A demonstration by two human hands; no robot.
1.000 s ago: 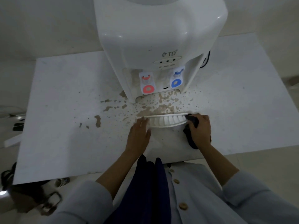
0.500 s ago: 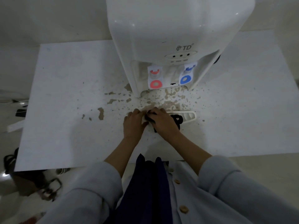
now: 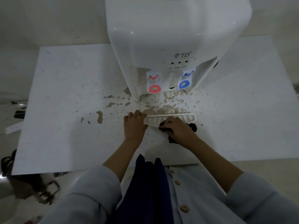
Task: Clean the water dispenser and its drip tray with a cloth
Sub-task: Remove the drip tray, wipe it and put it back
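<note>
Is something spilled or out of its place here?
Yes. Brown stains are splattered over the table before the dispenser. The drip tray lies out on the table, off the dispenser, held by the left hand.

White slotted drip tray (image 3: 171, 119) lies before the white water dispenser (image 3: 169, 38), black cloth (image 3: 166, 128) on it.

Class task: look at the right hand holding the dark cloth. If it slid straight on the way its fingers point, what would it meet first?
The right hand points left along the drip tray, pressing the dark cloth on it. Going on, it would probably meet the left hand gripping the tray's left end.
</note>
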